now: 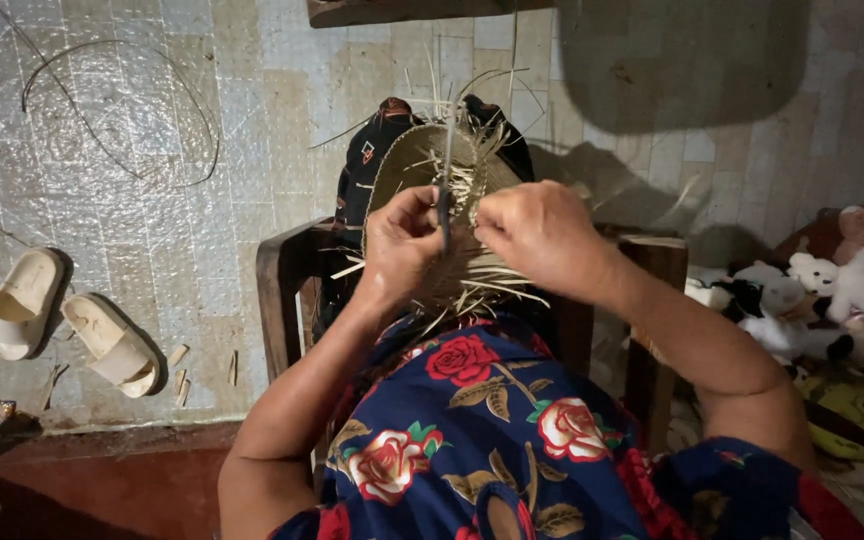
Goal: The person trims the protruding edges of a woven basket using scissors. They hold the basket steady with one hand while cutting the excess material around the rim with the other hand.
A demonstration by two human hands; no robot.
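Note:
A half-woven straw piece [430, 160] with many loose strands sticking out rests on my lap and against a dark cloth. My left hand [399, 245] pinches straw strands at its lower middle, beside a thin upright dark tool or strand [445, 205]. My right hand [542, 235] is closed on strands just to the right, nearly touching the left hand. Below both hands, my blue dress with red roses [492, 420] fills the lower frame.
A low wooden stool or frame [282, 280] stands under the work. Two pale sandals [62, 320] lie on the tiled floor at left, near thin loose straw loops [122, 110]. Several plush toys [822, 290] are piled at right.

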